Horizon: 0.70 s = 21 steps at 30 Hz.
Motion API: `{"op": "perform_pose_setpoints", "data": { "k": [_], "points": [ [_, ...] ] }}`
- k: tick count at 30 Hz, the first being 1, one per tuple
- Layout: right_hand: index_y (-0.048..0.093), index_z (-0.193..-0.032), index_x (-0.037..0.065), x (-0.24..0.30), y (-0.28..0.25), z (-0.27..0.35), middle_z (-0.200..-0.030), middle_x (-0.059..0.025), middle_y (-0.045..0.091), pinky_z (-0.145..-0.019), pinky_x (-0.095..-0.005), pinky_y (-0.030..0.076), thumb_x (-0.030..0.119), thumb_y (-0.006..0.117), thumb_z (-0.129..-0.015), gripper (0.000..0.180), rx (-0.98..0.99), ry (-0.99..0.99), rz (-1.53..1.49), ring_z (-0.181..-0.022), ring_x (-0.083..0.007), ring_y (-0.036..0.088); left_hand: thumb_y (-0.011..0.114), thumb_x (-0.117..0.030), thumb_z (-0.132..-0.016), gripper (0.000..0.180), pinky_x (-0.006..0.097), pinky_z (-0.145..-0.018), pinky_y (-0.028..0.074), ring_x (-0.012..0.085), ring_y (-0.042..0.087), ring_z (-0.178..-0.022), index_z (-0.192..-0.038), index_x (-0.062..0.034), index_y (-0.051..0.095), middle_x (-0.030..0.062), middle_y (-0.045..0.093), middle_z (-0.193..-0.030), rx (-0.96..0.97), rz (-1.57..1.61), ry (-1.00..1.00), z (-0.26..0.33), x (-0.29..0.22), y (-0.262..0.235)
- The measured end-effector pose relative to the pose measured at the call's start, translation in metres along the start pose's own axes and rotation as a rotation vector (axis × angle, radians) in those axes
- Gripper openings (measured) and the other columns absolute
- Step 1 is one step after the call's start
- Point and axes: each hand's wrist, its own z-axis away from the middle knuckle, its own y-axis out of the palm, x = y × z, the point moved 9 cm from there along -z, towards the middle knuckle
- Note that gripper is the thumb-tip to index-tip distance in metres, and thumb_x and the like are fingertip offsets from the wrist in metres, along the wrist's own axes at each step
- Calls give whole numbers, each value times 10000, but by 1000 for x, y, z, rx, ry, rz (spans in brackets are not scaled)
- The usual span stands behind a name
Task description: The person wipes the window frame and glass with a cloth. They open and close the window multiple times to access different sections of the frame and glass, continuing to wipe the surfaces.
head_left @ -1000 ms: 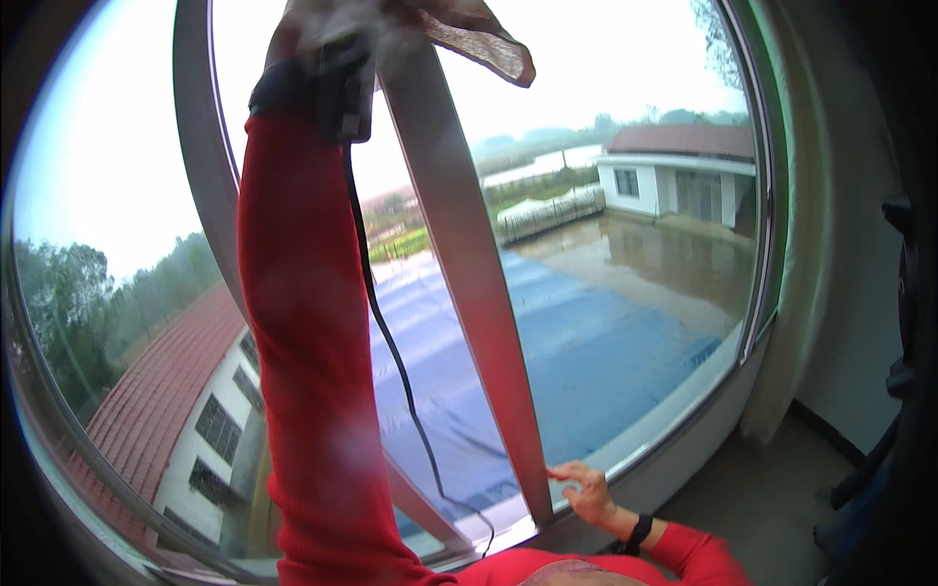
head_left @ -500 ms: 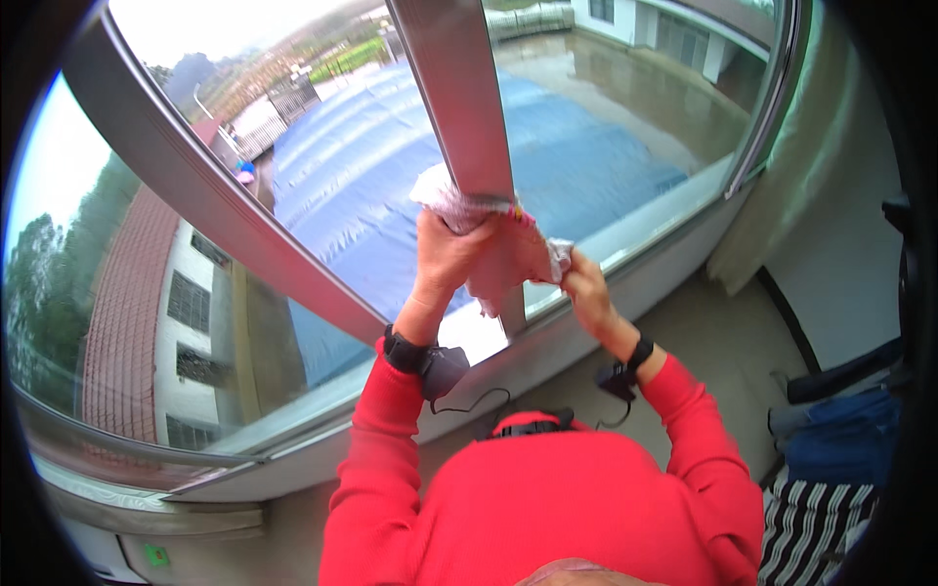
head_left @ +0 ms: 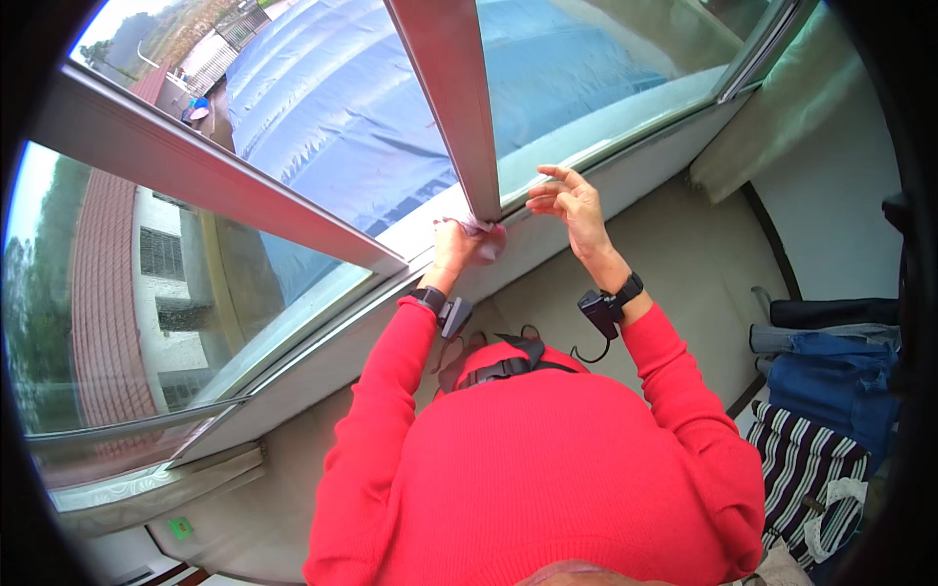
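Observation:
A crumpled pale pink cloth (head_left: pixel 489 246) is bunched in my left hand (head_left: pixel 451 249), at the foot of the upright window frame bar (head_left: pixel 456 107). The cloth rests against the bar's lower end, by the window sill. To the right, my right hand (head_left: pixel 575 210) is raised near the sill with its fingers apart and nothing in them. Both wrists carry dark bands with small box-shaped devices.
A glass pane (head_left: pixel 186 313) in a metal frame stands at an angle on the left. Blue sheeting (head_left: pixel 342 98) spreads outside, below the window. A curtain (head_left: pixel 782 117) hangs at the right, above folded jeans (head_left: pixel 831 386) and a striped cloth (head_left: pixel 806 464).
My left hand has slid down the bar with the cloth to the sill. My right hand has let go of the cloth and opened. The view has tilted downward.

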Motion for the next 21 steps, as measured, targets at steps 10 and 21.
{"op": "perform_pose_setpoints", "data": {
  "k": [10, 21],
  "points": [
    [587, -1207, -16, -35, -51, 33, -903, -109, 685, -786, -309, 557, -70, 390, -778, 475, -64, 62, 94, -790, -168, 669, 653, -28, -662, 107, 433, -826, 499, 360, 603, -850, -766, -8, 637, 161, 630, -832, -228, -543, 357, 107, 3, -68],
    [456, -1390, 8, -63, 54, 68, -1276, -65, 587, -1039, -316, 413, 20, 570, -880, 523, 334, 24, 215, -1195, -155, 530, 628, -309, -951, 436, 300, -810, 483, 107, 599, -906, -1212, 39, 600, 41, 666, -1051, 313, 953, -63, 109, -100, -52]
  ]
}}
